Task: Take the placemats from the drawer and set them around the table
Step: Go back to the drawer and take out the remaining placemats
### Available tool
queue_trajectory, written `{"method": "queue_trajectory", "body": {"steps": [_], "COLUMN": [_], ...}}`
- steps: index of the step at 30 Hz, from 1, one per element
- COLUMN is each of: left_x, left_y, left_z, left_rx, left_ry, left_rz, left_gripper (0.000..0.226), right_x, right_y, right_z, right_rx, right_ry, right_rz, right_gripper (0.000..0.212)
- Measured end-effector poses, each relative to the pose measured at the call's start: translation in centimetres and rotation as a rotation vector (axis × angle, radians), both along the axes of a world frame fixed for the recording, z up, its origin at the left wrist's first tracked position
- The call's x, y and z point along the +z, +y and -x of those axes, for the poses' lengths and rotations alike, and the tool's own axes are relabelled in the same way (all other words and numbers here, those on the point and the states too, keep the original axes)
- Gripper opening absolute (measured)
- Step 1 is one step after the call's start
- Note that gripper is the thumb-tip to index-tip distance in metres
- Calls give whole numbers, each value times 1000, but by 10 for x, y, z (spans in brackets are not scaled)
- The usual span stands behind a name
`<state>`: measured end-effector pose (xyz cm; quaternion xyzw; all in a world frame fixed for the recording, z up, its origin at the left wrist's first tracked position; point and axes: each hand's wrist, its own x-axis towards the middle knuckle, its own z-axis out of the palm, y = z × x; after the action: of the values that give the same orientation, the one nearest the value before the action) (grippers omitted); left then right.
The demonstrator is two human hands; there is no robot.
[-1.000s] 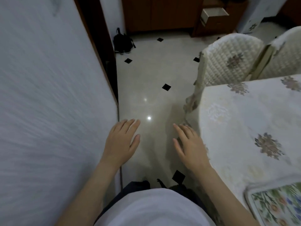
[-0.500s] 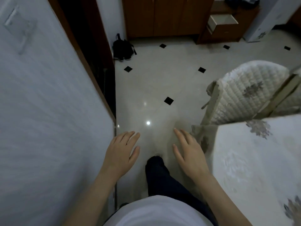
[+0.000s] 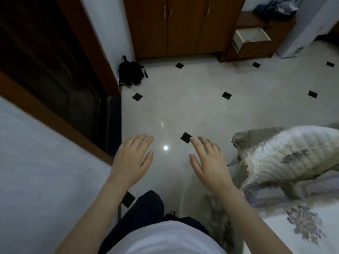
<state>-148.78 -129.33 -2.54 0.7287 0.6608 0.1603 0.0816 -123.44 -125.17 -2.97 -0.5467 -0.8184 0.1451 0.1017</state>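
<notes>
We cross the dining room with both hands bare: left hand (image 3: 132,160) and right hand (image 3: 209,162) hang flat, fingers straight, holding nothing above the glossy tiled floor (image 3: 192,107). A second ago the table's floral cloth filled our right side and a placemat lay at its near corner; now only a sliver of the table (image 3: 300,235) remains at lower right, and that mat has dropped out of view. The quilted chair cover (image 3: 286,158) has slid beside our right hand, and the open drawer (image 3: 251,36) in the wooden cabinet at the far wall looms larger. We judge this a return trip for another mat. A black bag (image 3: 131,71) slumps by the dark doorway (image 3: 55,70); cupboard doors (image 3: 183,24) stand closed.
</notes>
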Motion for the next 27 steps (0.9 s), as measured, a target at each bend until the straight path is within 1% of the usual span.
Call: {"method": "queue_trajectory", "body": {"steps": [5, 9, 17, 22, 27], "left_x": [-22, -33, 6, 9, -12], "left_y": [93, 195, 411, 512, 594], "left_z": [2, 8, 8, -15, -65], "left_rx": [-60, -115, -310, -371, -421], "left_ry": [-1, -26, -20, -13, -7], "left_rz": [78, 87, -18, -22, 35], "left_gripper": [51, 52, 50, 50, 50], "right_x": [-15, -22, 6, 10, -6], "right_y": [82, 165, 328, 407, 489], "right_z": [4, 10, 11, -10, -50], "right_rx": [-59, -126, -276, -375, -430], "right_ry": [-26, -62, -82, -62, -45], "right_rz": [12, 13, -45, -85, -85], "right_gripper": [51, 52, 50, 49, 48]}}
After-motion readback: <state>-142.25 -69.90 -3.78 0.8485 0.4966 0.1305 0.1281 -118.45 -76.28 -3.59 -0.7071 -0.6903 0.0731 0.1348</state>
